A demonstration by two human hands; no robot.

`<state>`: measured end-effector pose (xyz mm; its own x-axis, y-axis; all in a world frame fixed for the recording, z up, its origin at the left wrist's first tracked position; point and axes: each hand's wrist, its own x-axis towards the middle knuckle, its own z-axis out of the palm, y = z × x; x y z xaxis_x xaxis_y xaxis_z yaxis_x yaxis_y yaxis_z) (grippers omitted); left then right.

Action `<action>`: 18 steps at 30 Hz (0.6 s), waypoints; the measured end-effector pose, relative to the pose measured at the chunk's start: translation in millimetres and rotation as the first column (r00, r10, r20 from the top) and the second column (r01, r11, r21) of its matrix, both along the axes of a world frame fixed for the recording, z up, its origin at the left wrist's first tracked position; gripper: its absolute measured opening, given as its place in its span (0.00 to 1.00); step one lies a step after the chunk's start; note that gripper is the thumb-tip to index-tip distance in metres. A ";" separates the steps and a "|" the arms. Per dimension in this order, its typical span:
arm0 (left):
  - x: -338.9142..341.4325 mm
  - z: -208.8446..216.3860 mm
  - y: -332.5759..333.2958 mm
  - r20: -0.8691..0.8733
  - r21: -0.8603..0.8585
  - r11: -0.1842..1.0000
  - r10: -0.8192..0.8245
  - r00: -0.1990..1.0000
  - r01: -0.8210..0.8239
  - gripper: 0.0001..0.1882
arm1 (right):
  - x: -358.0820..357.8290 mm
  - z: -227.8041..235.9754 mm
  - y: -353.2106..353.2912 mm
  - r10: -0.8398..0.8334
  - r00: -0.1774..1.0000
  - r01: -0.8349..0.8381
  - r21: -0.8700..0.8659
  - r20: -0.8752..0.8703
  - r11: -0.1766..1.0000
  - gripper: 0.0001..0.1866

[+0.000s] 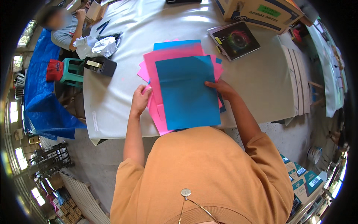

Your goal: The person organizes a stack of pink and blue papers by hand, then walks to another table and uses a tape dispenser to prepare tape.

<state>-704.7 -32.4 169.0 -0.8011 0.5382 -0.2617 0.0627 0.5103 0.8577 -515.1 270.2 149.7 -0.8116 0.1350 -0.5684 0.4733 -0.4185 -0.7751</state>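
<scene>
Tape dispenser (107, 67) and booklet (237, 40) flank coloured sheets (189, 95) held in left grip (141, 98) and right grip (224, 89).

The blue sheet (188, 93) and pink sheet (152, 65) are plain, the black cover (235, 41) seemingly rainbow-swirled.

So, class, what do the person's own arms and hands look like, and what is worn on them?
The left hand and right hand are both ungloved. The forearms are bare, with no watch or bracelet showing. Above them are short tan sleeves of a shirt. Rings can't be ruled out, as neither hand shows fully.
</scene>
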 end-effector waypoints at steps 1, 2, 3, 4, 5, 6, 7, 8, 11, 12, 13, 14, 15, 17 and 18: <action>-0.5 -2.6 2.3 0.014 0.150 0.974 0.169 0.986 -0.169 0.14 | 0.7 0.1 0.9 -0.006 1.000 0.005 0.046 0.022 0.999 0.30; 0.5 -4.5 1.7 0.015 0.150 0.975 0.166 0.986 -0.166 0.14 | 1.0 -1.2 1.2 -0.009 1.000 0.008 0.046 0.023 0.999 0.30; 4.3 -6.3 -0.6 0.106 0.191 0.931 0.294 0.950 -0.310 0.13 | 1.1 -3.2 0.9 -0.028 1.000 0.027 0.043 0.011 0.999 0.30; 9.7 -7.3 -1.1 0.202 0.217 0.868 0.409 0.890 -0.448 0.12 | 1.9 -4.7 1.7 -0.048 0.999 0.048 0.040 0.000 0.998 0.30; 16.1 -8.8 -0.5 0.312 0.240 0.843 0.403 0.861 -0.482 0.11 | 2.7 -6.0 2.7 -0.053 0.999 0.053 0.040 0.002 0.998 0.30; 22.4 -9.8 -0.5 0.313 0.239 0.845 0.399 0.862 -0.478 0.11 | 3.5 -7.3 3.5 -0.081 0.997 0.081 0.008 0.016 0.997 0.28; 28.1 -10.7 -3.6 0.253 0.186 0.927 0.275 0.928 -0.326 0.11 | 2.7 -6.6 2.8 -0.104 0.994 0.105 -0.026 0.027 0.994 0.27; 31.9 -13.5 -10.8 0.198 0.120 0.977 0.150 0.969 -0.175 0.12 | -0.3 -5.1 -0.6 -0.092 0.995 0.093 -0.030 0.024 0.995 0.27; 26.9 -3.2 -8.2 -0.148 -0.170 0.981 -0.119 0.982 0.093 0.18 | 4.1 -5.3 1.7 -0.093 0.996 0.093 -0.011 -0.005 0.996 0.27; 30.1 18.7 -0.7 -0.440 -0.461 0.874 -0.377 0.815 0.156 0.21 | 4.3 -2.3 1.6 -0.081 0.997 0.081 -0.027 0.006 0.996 0.26; 38.8 33.6 7.2 -0.517 -0.430 0.903 -0.274 0.811 0.031 0.28 | 3.7 0.2 1.4 -0.063 0.998 0.064 -0.043 0.012 0.997 0.26; 39.0 47.9 13.6 -0.518 -0.426 0.904 -0.277 0.810 0.037 0.28 | 4.6 -3.6 3.6 -0.070 0.997 0.071 -0.038 0.012 0.997 0.26; 38.7 60.4 20.1 -0.359 -0.512 0.846 -0.366 0.859 0.147 0.32 | 5.1 -11.2 6.0 -0.082 0.997 0.082 -0.036 0.015 0.996 0.26; 40.3 70.1 21.3 -0.186 -0.579 0.774 -0.432 0.883 0.256 0.36 | 2.3 -6.3 3.3 -0.084 0.996 0.085 -0.036 0.017 0.996 0.26; 43.5 71.5 19.7 -0.040 -0.299 0.885 -0.385 0.922 0.356 0.40 | 2.5 -3.7 2.6 -0.090 0.995 0.092 -0.041 0.041 0.995 0.26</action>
